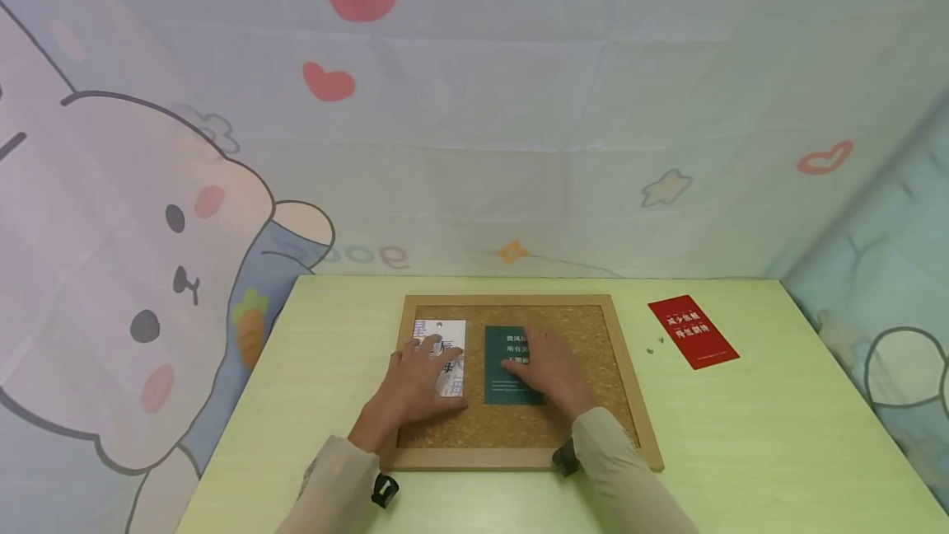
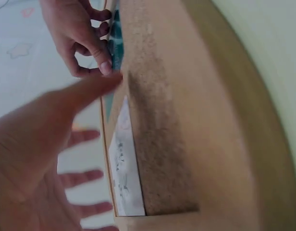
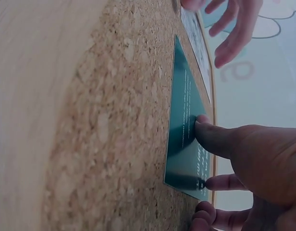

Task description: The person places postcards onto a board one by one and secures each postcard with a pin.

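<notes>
A white card (image 1: 457,381) printed with dark characters and blue-purple lettering lies on the cork board (image 1: 511,427), a small pin (image 1: 440,324) at its top edge. My left hand (image 1: 424,381) hovers over this card with fingers spread, the thumb extended toward its lower right corner. To its right, a dark green card (image 1: 504,377) with white writing lies flat on the cork. My right hand (image 1: 552,365) covers the green card's right side; in the right wrist view its thumb (image 3: 210,137) rests on the card's face, and the other fingers reach its upper end.
On the table (image 1: 778,427), a red card (image 1: 693,332) with white characters lies right of the board. Two tiny pins (image 1: 650,351) sit beside it. A raised wooden frame (image 1: 511,458) borders the cork. Behind the table hangs a printed cloth (image 1: 504,122).
</notes>
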`<state>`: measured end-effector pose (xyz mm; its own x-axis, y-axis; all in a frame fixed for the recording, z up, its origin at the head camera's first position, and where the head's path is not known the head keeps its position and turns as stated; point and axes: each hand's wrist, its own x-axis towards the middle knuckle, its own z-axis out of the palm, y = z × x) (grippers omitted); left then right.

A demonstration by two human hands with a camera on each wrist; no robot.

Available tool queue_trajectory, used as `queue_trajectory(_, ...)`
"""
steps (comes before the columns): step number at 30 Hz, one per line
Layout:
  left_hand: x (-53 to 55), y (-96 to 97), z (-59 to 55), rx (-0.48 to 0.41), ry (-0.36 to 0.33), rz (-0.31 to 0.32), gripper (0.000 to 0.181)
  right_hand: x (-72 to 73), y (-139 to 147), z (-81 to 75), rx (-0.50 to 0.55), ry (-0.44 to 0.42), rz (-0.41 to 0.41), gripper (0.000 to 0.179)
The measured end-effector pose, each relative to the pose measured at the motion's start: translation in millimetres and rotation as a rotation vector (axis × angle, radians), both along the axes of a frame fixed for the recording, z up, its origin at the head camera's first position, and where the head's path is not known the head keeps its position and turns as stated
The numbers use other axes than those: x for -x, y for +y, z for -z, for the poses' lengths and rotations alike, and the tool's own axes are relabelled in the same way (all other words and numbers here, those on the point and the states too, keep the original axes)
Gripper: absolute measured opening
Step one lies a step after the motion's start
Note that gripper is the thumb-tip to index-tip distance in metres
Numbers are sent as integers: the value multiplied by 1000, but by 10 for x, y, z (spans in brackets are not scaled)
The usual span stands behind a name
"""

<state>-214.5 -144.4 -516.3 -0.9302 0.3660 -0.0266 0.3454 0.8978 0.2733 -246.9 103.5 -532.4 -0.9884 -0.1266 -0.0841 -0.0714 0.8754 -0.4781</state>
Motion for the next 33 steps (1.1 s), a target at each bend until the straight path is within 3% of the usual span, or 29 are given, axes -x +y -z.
queue_trajectory(4,-37,-25,44,-9,-42,148,95,22,14,25,-4,0,-5,77)
queue_trajectory(8,-99,-22,45,-18,-71,232,106,28,24,34,-5,0,-12,79)
queue_trajectory(17,-261,89,63,10,-8,395,107,41,50,48,-5,-4,-23,81)
queue_trajectory(22,-335,182,56,72,24,413,107,26,58,8,9,-3,-27,80)
queue_trajectory(33,-450,347,33,211,53,369,104,-4,57,-18,10,19,-35,78)
